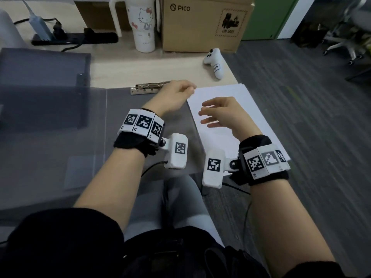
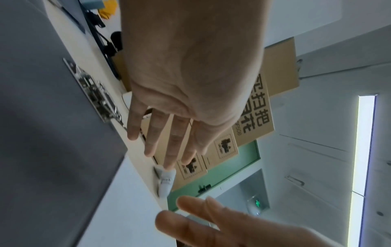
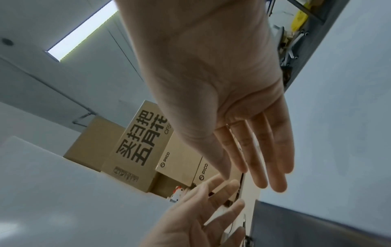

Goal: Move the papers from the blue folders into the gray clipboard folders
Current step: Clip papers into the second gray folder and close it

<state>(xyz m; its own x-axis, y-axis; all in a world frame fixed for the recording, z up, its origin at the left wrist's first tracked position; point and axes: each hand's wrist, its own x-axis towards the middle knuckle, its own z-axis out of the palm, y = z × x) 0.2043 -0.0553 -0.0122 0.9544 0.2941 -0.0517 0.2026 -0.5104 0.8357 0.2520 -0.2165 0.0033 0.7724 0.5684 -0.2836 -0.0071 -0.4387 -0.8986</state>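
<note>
A gray clipboard folder [image 1: 140,125] lies open on the desk, its metal clip [image 1: 149,88] at the top edge. A stack of white papers [image 1: 236,117] lies just right of it, partly overhanging the desk edge. My left hand [image 1: 187,90] hovers over the folder's top right corner beside the clip and holds nothing. My right hand [image 1: 204,115] hovers above the papers with its fingers spread. In the left wrist view the left fingers [image 2: 152,143] are straight near the clip [image 2: 95,93]. In the right wrist view the right fingers [image 3: 264,158] are straight above the papers [image 3: 338,133].
A second gray folder [image 1: 40,77] lies at the left. Along the back stand a power strip [image 1: 74,38], a white tumbler [image 1: 143,27] and a cardboard box [image 1: 204,23]. A white controller [image 1: 215,63] lies near the desk's right edge. An office chair [image 1: 345,43] stands on the carpet.
</note>
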